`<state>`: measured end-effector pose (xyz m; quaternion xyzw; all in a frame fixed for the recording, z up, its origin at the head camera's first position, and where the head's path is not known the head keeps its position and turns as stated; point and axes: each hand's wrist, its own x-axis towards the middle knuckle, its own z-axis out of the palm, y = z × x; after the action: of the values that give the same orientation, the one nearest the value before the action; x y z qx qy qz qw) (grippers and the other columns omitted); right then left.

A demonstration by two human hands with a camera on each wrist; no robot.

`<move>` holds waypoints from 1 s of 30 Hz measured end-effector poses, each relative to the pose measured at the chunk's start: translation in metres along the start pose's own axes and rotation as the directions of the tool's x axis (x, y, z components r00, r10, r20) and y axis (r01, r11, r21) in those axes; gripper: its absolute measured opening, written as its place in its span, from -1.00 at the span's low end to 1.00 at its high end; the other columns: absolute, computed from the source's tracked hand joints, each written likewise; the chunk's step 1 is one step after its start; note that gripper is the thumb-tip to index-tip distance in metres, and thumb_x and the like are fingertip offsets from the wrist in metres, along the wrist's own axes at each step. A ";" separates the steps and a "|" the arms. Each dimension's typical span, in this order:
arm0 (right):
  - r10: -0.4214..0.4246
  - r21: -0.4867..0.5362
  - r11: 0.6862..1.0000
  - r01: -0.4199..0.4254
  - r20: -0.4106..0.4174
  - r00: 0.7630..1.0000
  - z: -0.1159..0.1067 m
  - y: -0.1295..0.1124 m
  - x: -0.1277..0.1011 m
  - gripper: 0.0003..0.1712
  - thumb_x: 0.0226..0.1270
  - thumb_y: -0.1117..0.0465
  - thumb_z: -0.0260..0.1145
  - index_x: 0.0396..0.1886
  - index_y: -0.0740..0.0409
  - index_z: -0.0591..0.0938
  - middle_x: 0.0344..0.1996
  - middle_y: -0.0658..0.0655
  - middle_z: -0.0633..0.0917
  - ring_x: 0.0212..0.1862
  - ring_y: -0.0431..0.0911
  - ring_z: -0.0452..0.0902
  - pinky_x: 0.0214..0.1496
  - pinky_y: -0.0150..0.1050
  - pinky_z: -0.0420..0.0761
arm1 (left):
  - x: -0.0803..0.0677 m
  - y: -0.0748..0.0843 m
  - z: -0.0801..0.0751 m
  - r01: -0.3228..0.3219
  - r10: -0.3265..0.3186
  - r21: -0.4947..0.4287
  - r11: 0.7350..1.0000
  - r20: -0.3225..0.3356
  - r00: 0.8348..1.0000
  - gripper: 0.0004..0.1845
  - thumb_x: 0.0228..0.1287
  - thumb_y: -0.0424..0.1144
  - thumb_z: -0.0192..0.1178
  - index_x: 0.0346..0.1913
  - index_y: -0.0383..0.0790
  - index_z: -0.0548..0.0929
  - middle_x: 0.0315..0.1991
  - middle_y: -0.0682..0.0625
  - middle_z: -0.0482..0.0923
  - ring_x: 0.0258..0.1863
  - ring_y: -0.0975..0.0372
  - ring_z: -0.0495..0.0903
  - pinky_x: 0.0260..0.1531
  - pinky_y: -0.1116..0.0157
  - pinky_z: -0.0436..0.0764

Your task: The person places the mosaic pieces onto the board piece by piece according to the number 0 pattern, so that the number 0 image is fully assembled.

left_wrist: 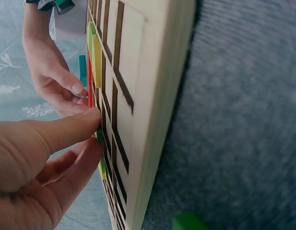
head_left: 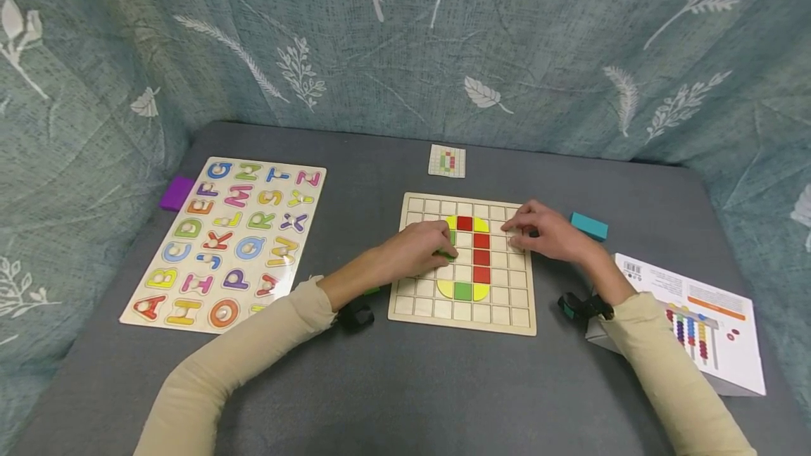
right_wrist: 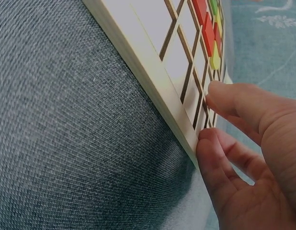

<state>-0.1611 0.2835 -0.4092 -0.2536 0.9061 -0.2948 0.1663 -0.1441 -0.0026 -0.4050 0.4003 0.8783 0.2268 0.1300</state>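
Note:
A wooden grid board (head_left: 513,315) lies mid-table, with red squares (head_left: 481,257), a green square (head_left: 463,291) and yellow quarter-round tiles (head_left: 481,293) forming a ring. My left hand (head_left: 418,248) is over the ring's left side, its thumb and fingers pinching a green tile (left_wrist: 99,135) at the board's surface. Part of that tile is hidden by the fingertips. At the upper right of the board, my right hand (head_left: 546,234) rests with relaxed, spread fingers (right_wrist: 212,148) touching the board near its edge. Nothing shows between its thumb and fingers.
A small pattern card (head_left: 447,161) lies behind the board. To the left are a letter puzzle (head_left: 228,245) and a purple block (head_left: 177,193). A teal block (head_left: 589,226) and a white abacus box (head_left: 697,322) sit right. Another green piece (left_wrist: 188,222) lies beside the board.

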 end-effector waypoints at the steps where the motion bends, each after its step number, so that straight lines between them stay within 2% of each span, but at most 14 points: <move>1: 0.003 0.001 1.000 -0.003 0.000 1.000 0.000 0.000 0.000 -0.69 0.35 0.30 0.26 0.06 0.24 0.65 -0.06 0.24 0.47 -0.13 -0.01 0.45 -0.09 -0.10 0.46 | 0.000 0.000 0.000 -0.004 0.004 0.003 1.000 -0.006 1.000 -0.78 0.20 -0.32 0.33 -0.08 -0.20 0.77 -0.16 -0.05 0.62 -0.18 0.21 0.58 -0.18 0.33 0.55; 5: 0.014 0.008 1.000 -0.014 -0.006 1.000 0.000 -0.001 0.000 -0.69 0.34 0.31 0.26 0.06 0.24 0.65 -0.05 0.24 0.47 -0.12 0.00 0.45 -0.07 -0.09 0.46 | 0.000 0.003 -0.001 -0.005 0.006 0.033 0.999 -0.018 1.000 -0.80 0.20 -0.31 0.34 -0.11 -0.18 0.77 -0.17 -0.05 0.62 -0.17 0.18 0.55 -0.16 0.31 0.53; 8: 0.003 0.008 1.000 -0.003 -0.008 1.000 0.001 -0.001 0.001 -0.69 0.35 0.29 0.26 0.06 0.24 0.65 -0.04 0.24 0.47 -0.12 0.00 0.45 -0.08 -0.10 0.46 | -0.010 0.008 -0.003 0.027 -0.026 0.054 0.998 -0.023 0.999 -0.74 0.21 -0.26 0.34 -0.02 -0.15 0.73 -0.15 -0.03 0.58 -0.19 0.20 0.47 -0.23 0.34 0.47; 10: -0.007 0.013 1.000 0.007 -0.004 1.000 0.001 -0.002 0.002 -0.68 0.36 0.28 0.26 0.07 0.25 0.65 -0.04 0.25 0.47 -0.13 -0.01 0.45 -0.08 -0.11 0.46 | -0.025 0.012 -0.006 0.049 -0.047 0.047 0.998 -0.047 0.998 -0.68 0.21 -0.20 0.35 0.03 -0.11 0.71 -0.15 -0.02 0.56 -0.23 0.22 0.43 -0.30 0.36 0.43; 14: -0.002 0.016 1.000 0.002 0.004 1.000 -0.001 -0.003 0.000 -0.68 0.37 0.27 0.25 0.07 0.26 0.65 -0.04 0.26 0.47 -0.14 -0.02 0.44 -0.10 -0.13 0.46 | -0.071 0.010 -0.008 0.117 -0.120 -0.030 0.993 -0.123 0.985 -0.63 0.19 -0.13 0.36 0.08 -0.06 0.68 -0.17 0.04 0.56 -0.34 0.30 0.45 -0.40 0.43 0.39; 18: 0.013 0.006 1.000 -0.013 0.001 1.000 -0.005 -0.003 -0.003 -0.69 0.36 0.30 0.25 0.06 0.26 0.65 -0.05 0.25 0.47 -0.15 -0.02 0.44 -0.10 -0.12 0.46 | -0.116 -0.005 -0.003 0.210 -0.226 -0.101 0.972 -0.185 0.956 -0.63 0.18 -0.16 0.37 0.07 -0.06 0.67 -0.21 0.09 0.56 -0.38 0.36 0.47 -0.42 0.46 0.40; 21: -0.001 0.004 1.000 0.001 -0.002 1.000 -0.005 -0.002 -0.003 -0.68 0.36 0.30 0.25 0.07 0.28 0.64 -0.05 0.26 0.47 -0.14 -0.01 0.45 -0.08 -0.10 0.46 | -0.141 -0.014 0.000 0.261 -0.286 -0.137 0.956 -0.222 0.932 -0.62 0.16 -0.21 0.38 0.08 -0.06 0.68 -0.22 0.10 0.57 -0.38 0.37 0.47 -0.41 0.44 0.42; 25: -0.010 -0.001 1.000 0.010 -0.004 1.000 -0.003 -0.002 -0.002 -0.68 0.36 0.29 0.25 0.07 0.27 0.64 -0.05 0.26 0.47 -0.14 -0.02 0.44 -0.08 -0.10 0.46 | -0.159 -0.019 0.002 0.281 -0.315 -0.158 0.947 -0.269 0.910 -0.61 0.14 -0.26 0.39 0.07 -0.06 0.67 -0.21 0.09 0.60 -0.39 0.39 0.49 -0.42 0.43 0.43; 30: -0.003 -0.001 1.000 0.003 0.003 1.000 0.000 -0.004 -0.001 -0.68 0.36 0.29 0.25 0.07 0.26 0.64 -0.04 0.25 0.47 -0.14 -0.03 0.44 -0.09 -0.11 0.46 | -0.166 -0.020 0.002 0.274 -0.307 -0.153 0.950 -0.277 0.910 -0.61 0.15 -0.26 0.38 0.08 -0.06 0.67 -0.17 0.08 0.61 -0.40 0.43 0.50 -0.42 0.44 0.45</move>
<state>-0.1591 0.2813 -0.4066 -0.2555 0.9057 -0.2942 0.1670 -0.0488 -0.1404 -0.4085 0.2184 0.9236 0.3108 0.0505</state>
